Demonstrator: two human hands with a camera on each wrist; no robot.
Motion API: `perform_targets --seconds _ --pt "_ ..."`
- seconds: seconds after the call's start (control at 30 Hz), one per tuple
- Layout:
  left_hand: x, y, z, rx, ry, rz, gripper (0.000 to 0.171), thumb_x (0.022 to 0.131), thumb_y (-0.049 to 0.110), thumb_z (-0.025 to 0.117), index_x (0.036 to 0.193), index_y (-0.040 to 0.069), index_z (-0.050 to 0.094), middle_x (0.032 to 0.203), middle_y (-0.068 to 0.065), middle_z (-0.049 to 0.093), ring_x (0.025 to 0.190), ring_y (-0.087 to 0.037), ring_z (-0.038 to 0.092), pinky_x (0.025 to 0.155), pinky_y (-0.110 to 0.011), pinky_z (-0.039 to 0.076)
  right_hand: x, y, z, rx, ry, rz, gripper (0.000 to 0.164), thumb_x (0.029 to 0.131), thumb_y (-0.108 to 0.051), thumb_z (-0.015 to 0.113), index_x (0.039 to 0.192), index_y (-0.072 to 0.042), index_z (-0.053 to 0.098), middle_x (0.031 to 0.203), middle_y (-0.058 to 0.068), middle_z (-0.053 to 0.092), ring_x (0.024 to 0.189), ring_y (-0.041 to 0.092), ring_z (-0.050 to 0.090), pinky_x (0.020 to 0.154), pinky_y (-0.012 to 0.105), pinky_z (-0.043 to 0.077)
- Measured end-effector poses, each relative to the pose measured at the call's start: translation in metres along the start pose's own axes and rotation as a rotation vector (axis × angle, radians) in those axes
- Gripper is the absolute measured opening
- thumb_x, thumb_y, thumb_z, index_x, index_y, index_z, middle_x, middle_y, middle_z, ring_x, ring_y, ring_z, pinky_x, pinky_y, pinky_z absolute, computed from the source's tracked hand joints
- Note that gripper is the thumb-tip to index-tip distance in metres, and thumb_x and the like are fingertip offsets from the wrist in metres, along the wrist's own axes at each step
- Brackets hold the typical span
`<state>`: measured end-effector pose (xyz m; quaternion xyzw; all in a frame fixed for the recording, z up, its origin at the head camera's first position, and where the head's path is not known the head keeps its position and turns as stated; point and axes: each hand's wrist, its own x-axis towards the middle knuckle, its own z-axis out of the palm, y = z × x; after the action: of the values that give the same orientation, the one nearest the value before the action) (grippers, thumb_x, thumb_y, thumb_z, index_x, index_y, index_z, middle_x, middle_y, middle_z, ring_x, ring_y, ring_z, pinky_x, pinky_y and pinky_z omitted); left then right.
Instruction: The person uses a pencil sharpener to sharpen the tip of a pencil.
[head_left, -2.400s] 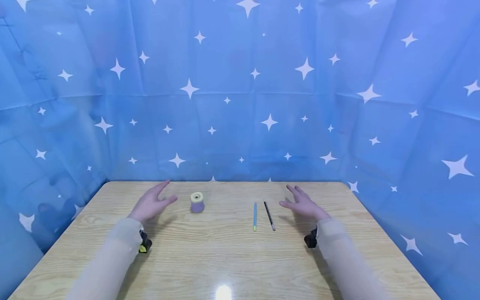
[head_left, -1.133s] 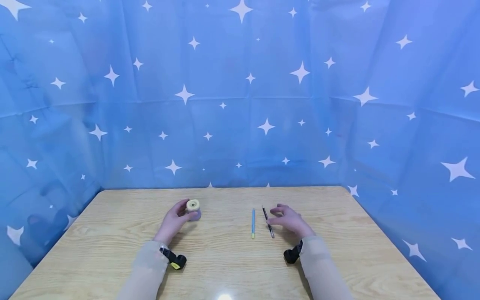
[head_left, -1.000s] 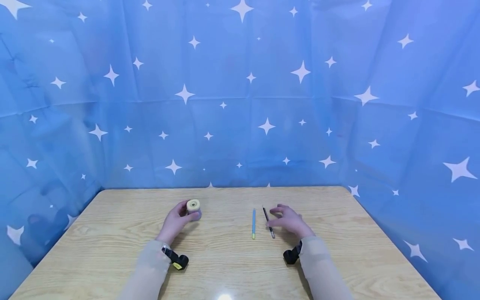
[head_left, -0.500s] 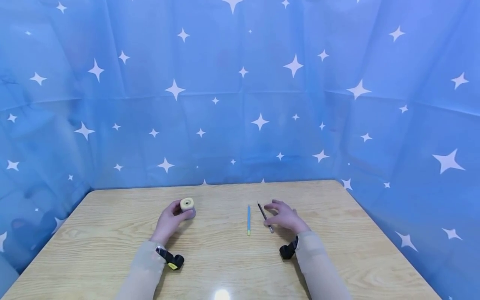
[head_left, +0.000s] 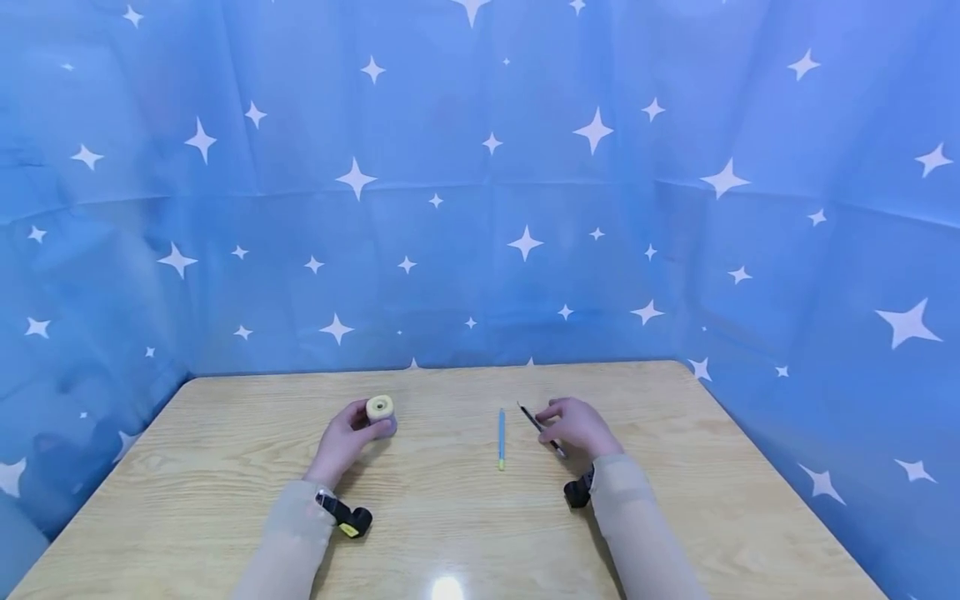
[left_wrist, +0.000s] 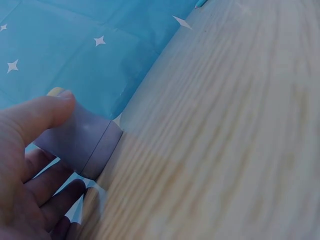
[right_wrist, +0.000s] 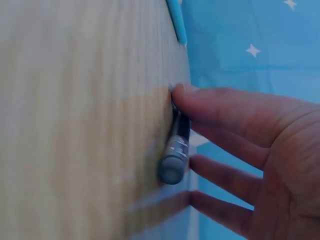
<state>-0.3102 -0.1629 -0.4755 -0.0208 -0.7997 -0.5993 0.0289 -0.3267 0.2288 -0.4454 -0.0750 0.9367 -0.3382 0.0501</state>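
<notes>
pencil (right_wrist: 177, 146) pinched in r hand (head_left: 580, 425), tub (left_wrist: 85, 135) in l hand (head_left: 342, 439), wood tbl (head_left: 442, 508), starry curtain (head_left: 450, 233)

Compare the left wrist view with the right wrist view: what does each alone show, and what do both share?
Left only: the left hand gripping an apparent purple-and-yellow pencil sharpener.
Right only: the right hand pinching a black pencil.
Both: wooden table, starry curtain and probably the blue pencil, just a sliver in the left view.

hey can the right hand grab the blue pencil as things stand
Probably not straight away: the right hand is pinching the black pencil, which sits between it and the blue pencil, so it likely must let go first.
</notes>
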Motion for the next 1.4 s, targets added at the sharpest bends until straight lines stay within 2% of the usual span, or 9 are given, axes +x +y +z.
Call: perform_targets --seconds 0.2,0.3,0.4,0.47,0.87,0.97,1.03,1.1,1.4 --pt "0.001 -0.002 0.006 0.011 -0.003 -0.004 0.062 0.084 0.028 0.077 0.135 0.004 0.052 0.134 -0.018 0.054 0.126 -0.033 0.049 0.107 -0.047 0.035 -0.004 -0.002 -0.006 -0.05 0.013 0.029 0.02 0.076 -0.012 0.08 0.096 -0.01 0.076 0.139 0.021 0.05 0.118 0.041 0.052 0.089 0.053 0.047" --pt "0.001 -0.003 0.004 0.019 0.001 -0.013 0.063 0.084 0.03 0.077 0.136 0.005 0.052 0.135 -0.017 0.053 0.126 -0.033 0.048 0.107 -0.047 0.034 -0.004 -0.003 -0.003 -0.041 0.016 0.016 0.008 0.076 -0.01 0.079 0.077 -0.009 0.071 0.139 0.023 0.049 0.086 0.032 0.063 0.073 0.042 0.05" --pt "0.001 -0.003 0.002 0.021 0.006 -0.008 0.063 0.084 0.031 0.077 0.136 0.005 0.052 0.135 -0.018 0.053 0.126 -0.033 0.048 0.106 -0.048 0.035 -0.004 -0.004 0.001 -0.04 0.012 0.008 0.019 0.077 -0.007 0.076 0.063 -0.009 0.064 0.141 0.022 0.048 0.051 0.019 0.049 0.06 0.034 0.044" --pt "0.001 -0.004 0.001 0.015 0.008 -0.006 0.062 0.084 0.03 0.077 0.135 0.005 0.053 0.134 -0.017 0.054 0.125 -0.033 0.049 0.106 -0.048 0.035 -0.005 -0.005 0.004 -0.059 0.012 -0.001 0.022 0.077 -0.006 0.074 0.058 -0.009 0.062 0.142 0.022 0.047 0.043 0.014 0.039 0.056 0.031 0.042" --pt "0.0 -0.003 0.002 0.002 0.021 -0.017 0.06 0.084 0.03 0.076 0.133 0.004 0.054 0.131 -0.017 0.056 0.122 -0.031 0.051 0.104 -0.046 0.038 -0.009 -0.011 0.006 -0.106 0.004 -0.003 0.036 0.073 -0.006 0.071 0.048 -0.013 0.045 0.138 0.021 0.052 0.037 0.011 0.026 0.043 0.026 0.031" --pt "0.001 -0.004 0.002 -0.013 0.024 -0.017 0.058 0.086 0.029 0.075 0.133 0.004 0.054 0.13 -0.018 0.057 0.121 -0.031 0.052 0.103 -0.045 0.039 -0.01 -0.013 0.004 -0.092 0.027 0.005 0.036 0.076 -0.01 0.069 0.051 -0.014 0.043 0.094 0.014 0.067 0.038 0.012 0.028 0.042 0.027 0.031" --pt "0.001 -0.004 0.001 -0.012 0.027 -0.014 0.057 0.087 0.029 0.074 0.133 0.003 0.054 0.13 -0.018 0.057 0.121 -0.031 0.053 0.102 -0.045 0.04 -0.011 -0.014 0.001 -0.091 0.064 0.002 0.031 0.078 -0.013 0.07 0.056 -0.013 0.048 0.069 0.007 0.059 0.042 0.014 0.033 0.044 0.028 0.033" --pt "0.001 -0.005 0.001 -0.004 0.035 -0.009 0.057 0.087 0.031 0.074 0.132 0.002 0.054 0.129 -0.019 0.057 0.12 -0.032 0.054 0.102 -0.045 0.041 -0.011 -0.014 -0.002 -0.089 0.094 0.001 0.025 0.079 -0.016 0.07 0.062 -0.012 0.053 0.057 0.003 0.047 0.047 0.015 0.039 0.046 0.03 0.034" --pt "0.004 -0.003 -0.002 -0.028 0.064 -0.016 0.059 0.086 0.032 0.074 0.132 0.002 0.053 0.131 -0.019 0.056 0.121 -0.031 0.052 0.102 -0.044 0.041 -0.005 -0.008 -0.003 -0.005 0.141 -0.093 0.003 0.081 -0.011 0.069 0.082 -0.01 0.066 0.072 0.0 0.062 0.062 0.017 0.056 0.056 0.033 0.045"
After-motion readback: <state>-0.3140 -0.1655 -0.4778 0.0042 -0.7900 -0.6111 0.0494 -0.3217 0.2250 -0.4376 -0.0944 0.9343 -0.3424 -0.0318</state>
